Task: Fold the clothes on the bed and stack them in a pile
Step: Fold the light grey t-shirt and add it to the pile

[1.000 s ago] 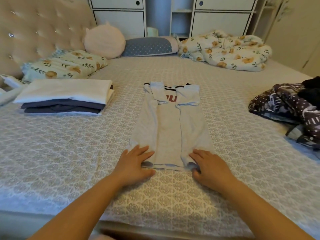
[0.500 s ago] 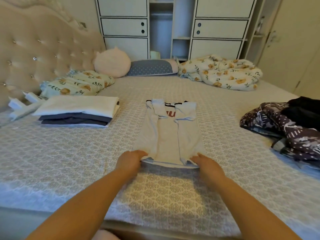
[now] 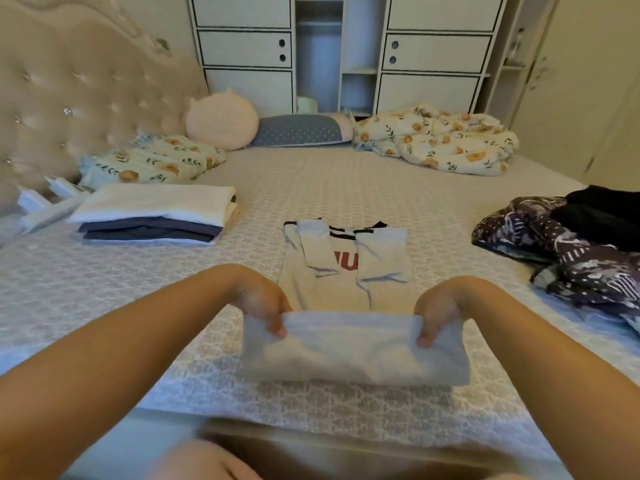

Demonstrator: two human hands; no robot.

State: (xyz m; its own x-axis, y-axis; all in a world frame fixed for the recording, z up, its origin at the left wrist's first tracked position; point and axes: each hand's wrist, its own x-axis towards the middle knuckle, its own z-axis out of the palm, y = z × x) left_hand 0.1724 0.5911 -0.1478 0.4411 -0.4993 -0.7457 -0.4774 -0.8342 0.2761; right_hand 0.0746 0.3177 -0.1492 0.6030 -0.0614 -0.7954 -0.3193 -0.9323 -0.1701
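While both hands, L (image 3: pixel 265 301) & R (image 3: pixel 440 306), pinch shirt (image 3: pixel 349 271) hem w/ fingers, collar lies straight ahead; pile (image 3: pixel 152 216) far-left of shirt.

Hem of grey T-shirt (image 3: pixel 353 344) no longer flat on bed (image 3: pixel 104 289); now lifted clear and doubled back toward collar. Left hand (image 3: pixel 261 301) and right hand (image 3: pixel 440 306), a second ago flat on lower corners, now raised, each pinching one corner. Lower half hanging in a loose fold, blurred. Camera tilted up.
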